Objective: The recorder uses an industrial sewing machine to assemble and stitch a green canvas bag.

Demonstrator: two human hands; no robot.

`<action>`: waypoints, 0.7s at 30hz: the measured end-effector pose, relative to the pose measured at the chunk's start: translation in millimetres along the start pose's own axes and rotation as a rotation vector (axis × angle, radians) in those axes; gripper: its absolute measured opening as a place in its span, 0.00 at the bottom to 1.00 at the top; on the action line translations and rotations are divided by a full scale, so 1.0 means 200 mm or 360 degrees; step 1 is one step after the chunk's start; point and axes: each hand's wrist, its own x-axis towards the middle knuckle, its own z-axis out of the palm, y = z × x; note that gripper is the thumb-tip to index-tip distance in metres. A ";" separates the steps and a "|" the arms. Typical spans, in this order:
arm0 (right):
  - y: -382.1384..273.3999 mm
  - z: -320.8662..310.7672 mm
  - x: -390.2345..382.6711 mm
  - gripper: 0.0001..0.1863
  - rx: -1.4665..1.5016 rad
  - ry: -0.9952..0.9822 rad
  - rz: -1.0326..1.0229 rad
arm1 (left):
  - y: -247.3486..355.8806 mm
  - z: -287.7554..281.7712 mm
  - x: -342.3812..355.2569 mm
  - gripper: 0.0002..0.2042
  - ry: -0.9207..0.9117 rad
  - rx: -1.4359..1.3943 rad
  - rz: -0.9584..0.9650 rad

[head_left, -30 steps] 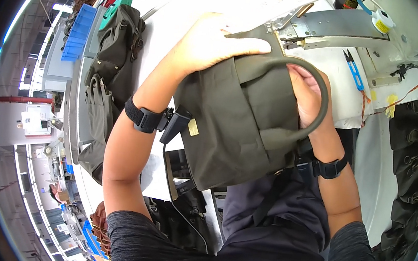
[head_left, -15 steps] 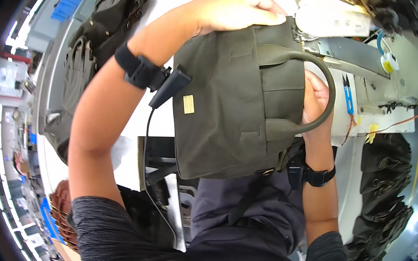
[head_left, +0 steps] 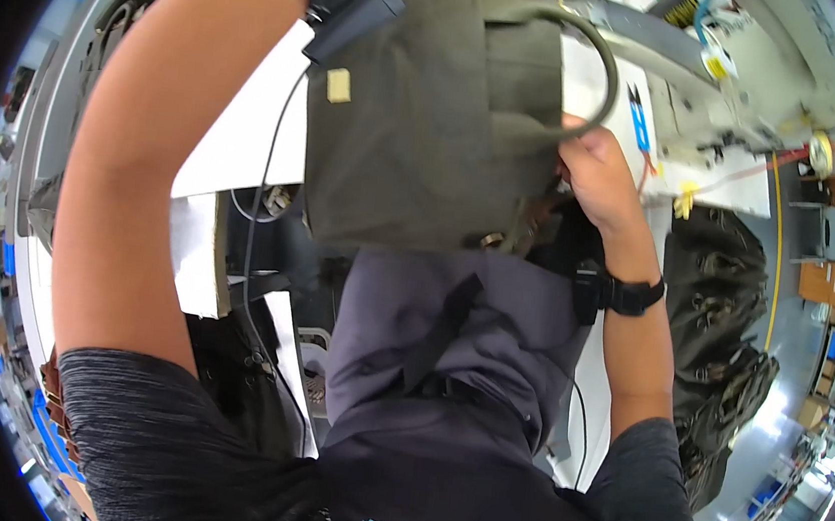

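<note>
Olive-green handbag (head_left: pixel 402 164) at 12 o'clock in view, over white tabletop's (head_left: pixel 254 129) near edge & wearer's lap; loop handle (head_left: pixel 610 83) sticks out twd 2–3 o'clock, tan patch (head_left: pixel 339 85) at 9. R hand (head_left: pixel 598 177) grasps bag's side edge at 3–4 o'clock, fingers curled, by handle's lower end. L hand cut off at top; can't tell its grip. From bag: sewing machine (head_left: pixel 771 89) 2–3 o'clock, blue thread snips (head_left: pixel 638 119) approx. 3; dark heap (head_left: pixel 716 289) at 4, prob. more bags, tho blurry.
</note>
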 end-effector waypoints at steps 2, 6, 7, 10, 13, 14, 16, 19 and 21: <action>0.06 -0.13 -0.07 0.16 -0.0162 0.0066 0.0168 | 0.15 0.14 -0.05 0.05 0.0324 0.0627 -0.0174; 0.04 -0.13 -0.18 0.18 0.0217 -0.0185 -0.0023 | 0.08 0.18 -0.26 0.10 0.0274 0.1153 0.0700; 0.04 -0.15 -0.22 0.18 0.0142 -0.0216 -0.0067 | 0.12 0.35 -0.39 0.13 0.0538 0.1350 0.0940; 0.01 -0.08 -0.26 0.17 0.0104 -0.0259 -0.0155 | 0.18 0.73 -0.85 0.21 0.0869 0.1775 0.0386; -0.02 -0.05 -0.29 0.16 -0.0189 -0.0125 -0.0249 | -0.04 1.00 -0.96 0.13 0.0996 0.2015 0.0921; -0.03 -0.01 -0.30 0.16 -0.0150 -0.0127 -0.0258 | -0.04 1.16 -1.03 0.12 0.1057 0.1978 0.0876; -0.04 -0.01 -0.31 0.17 -0.0417 -0.0020 -0.0365 | -0.15 1.32 -1.00 0.15 0.1068 0.1789 0.0858; -0.03 0.06 -0.34 0.17 0.0164 0.0111 -0.0170 | -0.33 1.48 -0.91 0.24 0.1331 0.1744 0.0847; -0.05 0.09 -0.36 0.15 0.0614 0.0134 0.0038 | -0.36 1.55 -0.86 0.25 0.1539 0.1806 0.0826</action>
